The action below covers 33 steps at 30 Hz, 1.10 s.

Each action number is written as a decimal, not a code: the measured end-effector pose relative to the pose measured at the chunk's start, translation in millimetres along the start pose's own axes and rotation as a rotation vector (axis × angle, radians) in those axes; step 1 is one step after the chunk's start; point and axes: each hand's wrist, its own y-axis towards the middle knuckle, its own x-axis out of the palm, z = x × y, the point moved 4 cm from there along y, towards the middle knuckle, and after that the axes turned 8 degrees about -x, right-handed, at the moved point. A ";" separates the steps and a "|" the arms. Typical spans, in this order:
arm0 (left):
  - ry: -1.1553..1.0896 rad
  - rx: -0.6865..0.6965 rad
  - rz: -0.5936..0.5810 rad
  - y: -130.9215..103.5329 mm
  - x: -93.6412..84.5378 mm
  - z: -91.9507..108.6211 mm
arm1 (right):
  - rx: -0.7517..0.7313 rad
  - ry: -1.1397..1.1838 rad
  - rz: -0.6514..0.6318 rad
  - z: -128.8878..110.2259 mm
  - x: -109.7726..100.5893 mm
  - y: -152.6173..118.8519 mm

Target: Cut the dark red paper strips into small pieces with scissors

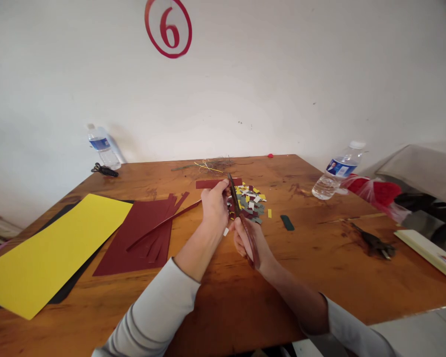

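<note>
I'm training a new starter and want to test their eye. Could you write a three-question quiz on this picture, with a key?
1. Multiple choice: which hand grips the scissors? A) left B) right
2. True or false: the yellow sheet lies to the left of the dark red sheet.
3. Count: how many bottles are on the table?

Key:
1. B, the right hand.
2. True.
3. Two.

Pale grey sleeves (152,310), the left one creased; left hand (213,204) and right hand (259,239) bare
</note>
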 end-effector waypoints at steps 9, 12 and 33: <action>-0.007 0.013 0.075 3.2 -8.2 -0.9 | -0.021 -0.006 0.103 -4.9 0.3 2.2; 0.019 0.043 0.068 5.0 -9.0 -0.4 | -0.015 -0.010 0.119 -7.5 0.5 1.5; -0.101 0.083 0.055 9.7 -9.2 10.1 | -0.096 -0.160 0.018 -8.8 5.7 -1.9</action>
